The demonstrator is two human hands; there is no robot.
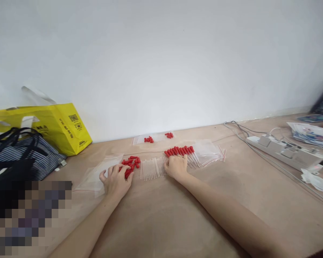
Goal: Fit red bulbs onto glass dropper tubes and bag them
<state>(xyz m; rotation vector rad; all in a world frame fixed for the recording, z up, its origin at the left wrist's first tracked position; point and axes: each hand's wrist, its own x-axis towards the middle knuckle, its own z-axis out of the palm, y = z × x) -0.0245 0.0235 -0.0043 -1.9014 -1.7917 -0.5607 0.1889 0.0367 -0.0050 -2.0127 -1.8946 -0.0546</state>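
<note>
My left hand (115, 181) rests with fingers apart at a loose pile of red rubber dropper bulbs (134, 161); its fingertips and thumb touch the near bulbs. Right of that pile, bare clear glass tubes (153, 168) lie side by side in a row. My right hand (177, 167) is curled over the left part of a row of droppers (195, 159), glass tubes fitted with red bulbs. Its fingertips are bent and partly hidden, so what they pinch cannot be made out. A clear zip bag (97, 175) lies under and beside my left hand.
More clear bags (210, 152) lie right of the droppers. Near the wall, another bag (138, 139) has small groups of red bulbs (148, 139) on or by it. A yellow bag (67, 129) and striped bag (47, 154) stand left; a power strip (285, 152) with cables lies right.
</note>
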